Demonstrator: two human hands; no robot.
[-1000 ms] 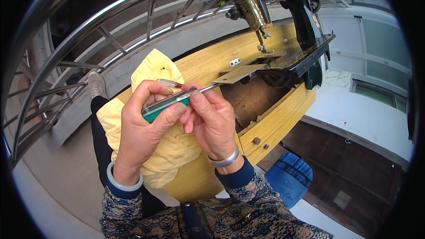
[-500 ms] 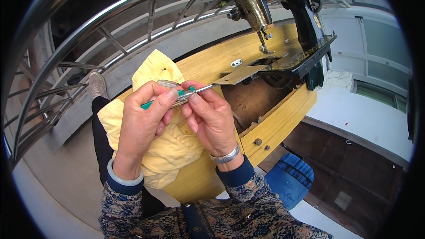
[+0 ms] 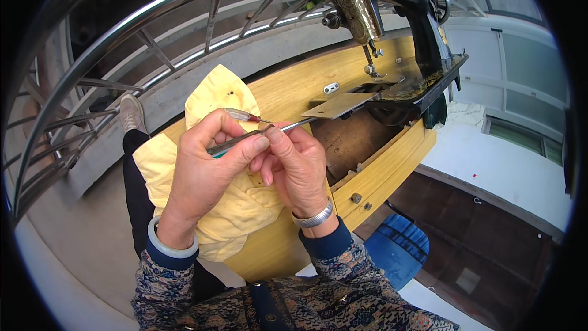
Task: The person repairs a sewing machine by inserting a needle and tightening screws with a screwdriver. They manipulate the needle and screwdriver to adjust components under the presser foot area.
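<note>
Between my hands is a slim screwdriver with some green on its handle; its metal shaft (image 3: 300,124) points right. My left hand (image 3: 202,168) is closed round the handle end, which the fingers partly hide. Thumb and fingers of my right hand (image 3: 297,168) pinch the shaft near its middle. A second screwdriver (image 3: 240,114), with a clear and red handle, lies on the yellow cloth (image 3: 226,224) just beyond my left fingers. Ahead stands a black sewing machine (image 3: 422,30) with a patterned metal faceplate, and a flat metal plate (image 3: 340,106) juts from its bed.
The wooden table (image 3: 392,168) has an open cavity (image 3: 352,144) beside the machine bed. Two small dark knobs or screws (image 3: 356,198) sit on its front strip. A metal railing (image 3: 147,43) curves along the left. A blue stool (image 3: 398,248) stands below right.
The screwdriver has turned in my fingers, with less green showing and more dark metal. The red part of the second screwdriver has come into sight. The whole view has shifted slightly.
</note>
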